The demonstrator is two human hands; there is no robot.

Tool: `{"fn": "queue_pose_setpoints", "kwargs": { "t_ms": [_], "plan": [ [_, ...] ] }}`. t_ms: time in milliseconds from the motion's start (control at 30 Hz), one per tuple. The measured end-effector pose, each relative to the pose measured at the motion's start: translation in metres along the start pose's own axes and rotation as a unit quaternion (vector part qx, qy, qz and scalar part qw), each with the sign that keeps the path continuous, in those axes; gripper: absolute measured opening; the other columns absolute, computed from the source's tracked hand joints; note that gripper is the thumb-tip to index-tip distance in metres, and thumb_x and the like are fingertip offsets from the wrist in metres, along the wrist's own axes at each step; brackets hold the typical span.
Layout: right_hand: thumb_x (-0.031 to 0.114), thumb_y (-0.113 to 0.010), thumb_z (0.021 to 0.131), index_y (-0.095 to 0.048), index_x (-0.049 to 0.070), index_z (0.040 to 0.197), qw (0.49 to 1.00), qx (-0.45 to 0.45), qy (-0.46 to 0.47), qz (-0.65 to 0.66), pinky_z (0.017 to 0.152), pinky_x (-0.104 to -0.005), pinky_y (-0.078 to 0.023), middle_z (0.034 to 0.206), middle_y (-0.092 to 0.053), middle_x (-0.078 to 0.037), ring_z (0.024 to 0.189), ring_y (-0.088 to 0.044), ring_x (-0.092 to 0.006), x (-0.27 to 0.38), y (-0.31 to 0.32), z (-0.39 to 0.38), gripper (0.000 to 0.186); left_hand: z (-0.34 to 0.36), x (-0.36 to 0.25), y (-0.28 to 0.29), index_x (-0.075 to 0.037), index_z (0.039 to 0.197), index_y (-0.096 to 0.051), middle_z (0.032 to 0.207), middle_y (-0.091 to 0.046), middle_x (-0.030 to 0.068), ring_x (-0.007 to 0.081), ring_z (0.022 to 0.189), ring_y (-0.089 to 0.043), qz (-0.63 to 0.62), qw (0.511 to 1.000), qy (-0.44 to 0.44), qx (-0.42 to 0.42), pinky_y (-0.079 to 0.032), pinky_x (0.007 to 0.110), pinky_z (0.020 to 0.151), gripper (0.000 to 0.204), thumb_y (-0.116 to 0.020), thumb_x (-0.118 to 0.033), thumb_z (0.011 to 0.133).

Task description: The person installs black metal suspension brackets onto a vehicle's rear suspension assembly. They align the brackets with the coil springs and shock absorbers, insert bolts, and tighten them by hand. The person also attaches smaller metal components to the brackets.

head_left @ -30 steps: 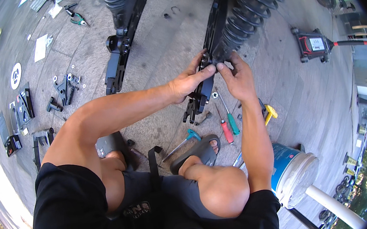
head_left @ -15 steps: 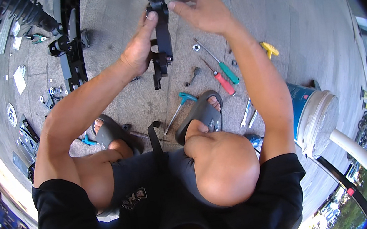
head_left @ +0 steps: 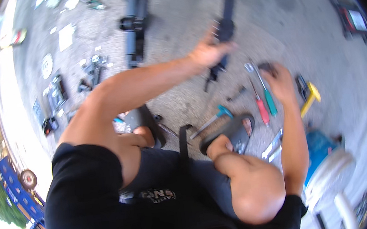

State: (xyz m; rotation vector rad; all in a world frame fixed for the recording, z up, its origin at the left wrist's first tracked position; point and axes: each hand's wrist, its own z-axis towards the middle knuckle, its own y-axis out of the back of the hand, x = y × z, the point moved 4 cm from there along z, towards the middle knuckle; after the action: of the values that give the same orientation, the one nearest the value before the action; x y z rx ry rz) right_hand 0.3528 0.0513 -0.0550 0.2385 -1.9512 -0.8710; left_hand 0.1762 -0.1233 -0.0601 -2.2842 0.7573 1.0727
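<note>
My left hand (head_left: 211, 52) is closed around a long black metal part (head_left: 226, 29), which runs up toward the far edge and is smeared by motion. To the right, my right hand (head_left: 280, 82) is low over the ground, its fingers closed on a small dark piece (head_left: 266, 66) whose kind I cannot make out. Just left of that hand lie a green-handled tool (head_left: 270, 103) with a shiny shaft and a red-handled screwdriver (head_left: 262, 110). Nearer my foot are a teal T-handle wrench (head_left: 214, 120) and a short dark part (head_left: 237, 93).
A yellow T-handle tool (head_left: 313, 93) lies right of my right hand, with metal wrenches (head_left: 273, 144) nearer. A blue-and-white bucket (head_left: 325, 166) stands close right. Black frame parts (head_left: 133, 24) extend at far left; loose hardware (head_left: 95, 68) and a red-black case (head_left: 353, 20) lie farther out.
The view has swung left, so things appear farther right. My right hand has left the long black part, come down nearer me and closed on a small dark piece. My left hand keeps hold.
</note>
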Motion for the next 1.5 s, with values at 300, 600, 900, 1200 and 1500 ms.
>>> {"fn": "queue_pose_setpoints", "kwargs": {
  "t_ms": [300,600,900,1200,1500],
  "plan": [
    [0.001,-0.065,0.080,-0.059,-0.005,0.108,0.971,0.223,-0.026,0.083,0.073,-0.0300,-0.049,0.093,-0.066,-0.013,0.082,-0.062,-0.0172,-0.009,-0.025,0.035,0.029,0.033,0.031,0.001,-0.010,0.149,-0.025,0.130,-0.047,0.0185,0.0278,0.122,-0.048,0.112,0.976,-0.184,-0.030,-0.040,0.039,0.104,0.097,-0.080,-0.020,0.071],
    [0.016,-0.076,0.068,-0.069,0.003,0.095,0.853,0.402,0.181,-0.278,0.076,-0.0385,-0.051,0.097,-0.066,-0.019,0.088,-0.065,-0.0321,0.065,-0.023,0.043,0.031,0.011,0.004,0.014,-0.009,0.151,-0.006,0.140,-0.033,0.0304,0.0424,0.131,-0.037,0.127,0.987,-0.098,-0.024,-0.034,0.045,0.109,0.118,-0.080,-0.042,0.065],
    [0.013,-0.073,0.072,-0.067,0.002,0.095,0.796,0.553,0.220,-0.109,0.075,-0.0385,-0.050,0.096,-0.067,-0.017,0.086,-0.063,-0.0337,0.171,-0.031,-0.014,0.026,-0.105,-0.019,0.099,0.004,0.122,-0.059,0.112,-0.065,0.0221,0.0320,0.109,-0.061,0.283,0.900,-0.066,0.324,-0.047,0.042,0.092,0.057,-0.062,-0.043,0.089],
    [0.010,-0.068,0.076,-0.066,0.002,0.098,0.788,0.443,0.405,-0.136,0.074,-0.0430,-0.051,0.093,-0.067,-0.016,0.088,-0.063,-0.0360,0.255,-0.155,-0.015,0.024,-0.199,0.117,0.318,0.004,0.111,-0.064,0.106,-0.068,0.0195,0.0274,0.099,-0.066,0.062,0.938,0.021,-0.341,-0.051,0.037,0.088,0.041,-0.068,-0.026,0.083],
    [0.016,-0.069,0.077,-0.060,0.004,0.112,0.876,0.348,0.170,-0.286,0.083,-0.0449,-0.047,0.107,-0.060,-0.023,0.099,-0.058,-0.0407,0.167,-0.261,0.013,0.038,-0.173,0.153,0.363,0.001,0.109,-0.065,0.099,-0.069,0.0176,0.0265,0.092,-0.067,0.078,0.925,-0.022,-0.370,-0.052,0.036,0.083,0.033,-0.065,-0.020,0.083]
  ]
}}
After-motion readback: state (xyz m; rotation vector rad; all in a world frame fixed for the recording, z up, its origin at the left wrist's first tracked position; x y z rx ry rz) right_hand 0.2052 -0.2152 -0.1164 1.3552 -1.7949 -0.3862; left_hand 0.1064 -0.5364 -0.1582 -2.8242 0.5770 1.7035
